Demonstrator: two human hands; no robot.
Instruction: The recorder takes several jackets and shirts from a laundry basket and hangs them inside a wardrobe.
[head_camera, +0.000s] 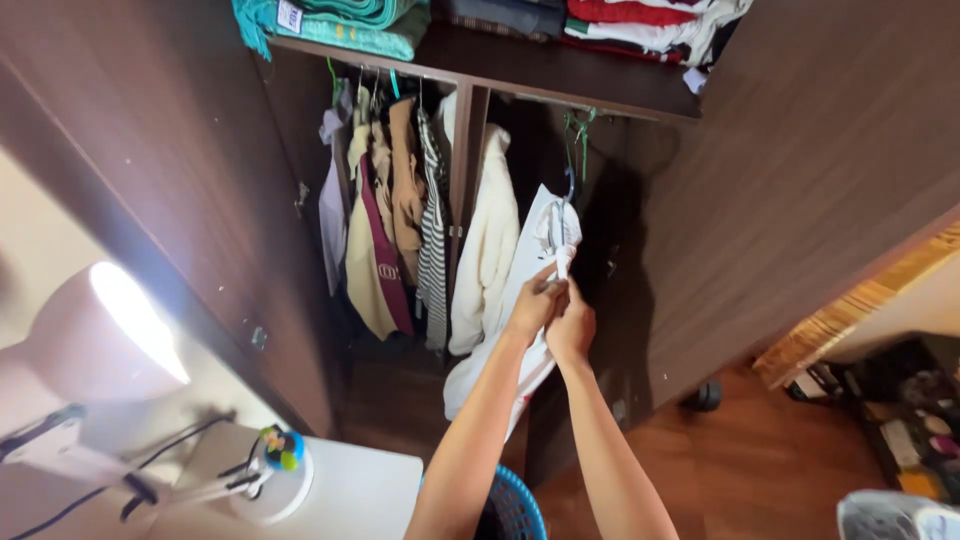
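Location: in front of an open dark brown wooden wardrobe (790, 150), seen from above.
Garment: a white fabric garment on a hanger (553, 240) hangs in the right compartment, below a green hanger hook (577, 130) at the rail; its lower cloth falls behind the forearms.
Left hand: the left hand (533, 305) is clenched on the bunched white cloth just under the hanger's neck.
Right hand: the right hand (572, 328) touches the left, fingers curled on the same cloth slightly lower.
Adjacent: a cream fleece garment (487, 250) hangs just beside, against the central divider.
Left compartment: a row of hung shirts (390, 220), beige, maroon and black-and-white striped, packed together.
Top shelf: folded teal towels (340, 22) at left; folded red and white clothes (650, 25) at right.
Floor: a blue plastic laundry basket (515, 510) beneath the arms, on reddish wooden boards.
Left foreground: a lit white desk lamp (110, 330) beside a white table (370, 490).
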